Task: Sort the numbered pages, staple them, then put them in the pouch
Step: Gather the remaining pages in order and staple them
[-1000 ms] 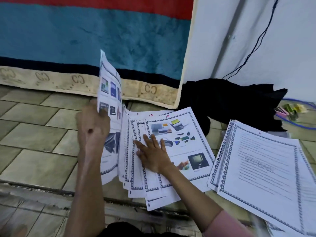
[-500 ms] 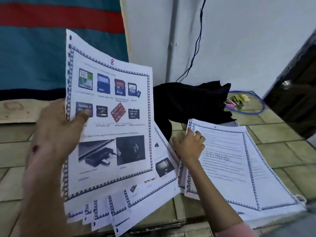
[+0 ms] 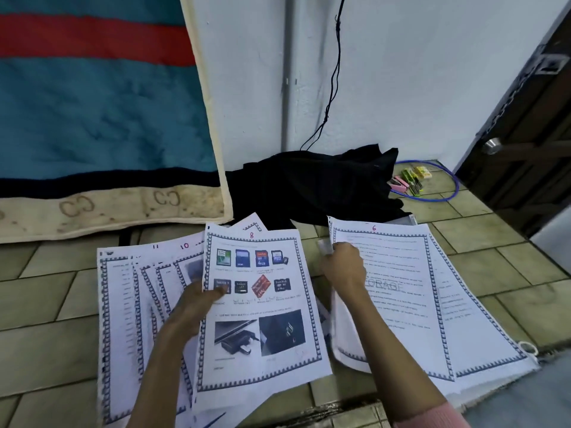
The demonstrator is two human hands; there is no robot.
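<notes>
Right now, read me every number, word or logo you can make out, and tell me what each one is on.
"8": handwritten atop the memory-card picture page held by the left hand.
"6": atop the bordered text page under the right hand.
"10", "11": tops of fanned pages.
"4GB": red card picture.
"CC": cream blanket border.
Body text, captions: too blurred.

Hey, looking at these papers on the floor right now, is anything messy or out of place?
Yes. The pages by the left hand lie fanned and crooked, not squared; 10 and 11 show at their tops. Page 8, held in that hand, sits over them. The right hand lifts a corner of the page 6 stack.
</notes>
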